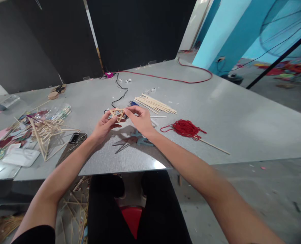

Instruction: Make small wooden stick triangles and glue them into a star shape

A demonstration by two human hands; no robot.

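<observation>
- Over the near part of the desk (241,118), at the clock's hub, is a small stick frame (117,109), its pieces joined into crossing triangles; it looks largely formed, though how the joints are fixed I cannot tell.
- Left hand (104,127): grip pinching the 9 o'clock side; right hand (141,118): thumb and finger pinching the 3 o'clock corner.
- Between 2 and 3 o'clock, loose sticks (155,103) seem unused; between 3 and 4, red yarn (186,128) lies heaped.
- Toward 5 o'clock, scissors (133,140) rest, blades apart.
- Toward 9 o'clock, what seems a clear plastic bag (62,113) lies; its contents are unclear.
</observation>
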